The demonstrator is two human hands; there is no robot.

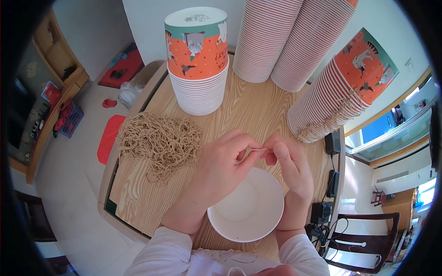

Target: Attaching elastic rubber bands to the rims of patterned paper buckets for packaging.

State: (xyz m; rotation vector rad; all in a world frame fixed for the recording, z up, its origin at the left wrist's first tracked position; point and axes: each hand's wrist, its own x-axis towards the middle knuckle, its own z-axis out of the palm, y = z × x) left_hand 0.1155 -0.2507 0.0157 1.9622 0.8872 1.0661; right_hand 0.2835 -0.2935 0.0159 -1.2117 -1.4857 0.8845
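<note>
Above a white paper bucket (pixel 248 207), my left hand (pixel 225 158) and my right hand (pixel 290 163) meet with their fingertips close together. Both are closed in a pinch on a short stretch of thin tan string (pixel 256 149) that shows between them. The bucket stands mouth up in front of me, and its inside looks bare. A loose, tangled heap of tan string (pixel 159 140) lies on the table to the left of my left hand.
An upside-down stack of orange-and-green printed paper buckets (pixel 198 55) stands at the back left of the wooden table (pixel 133 202). Tall white stacks (pixel 267 41) rise behind. Another stack (pixel 331 87) at right has strings hanging along it. Black adapters (pixel 321 212) and cables line the right edge.
</note>
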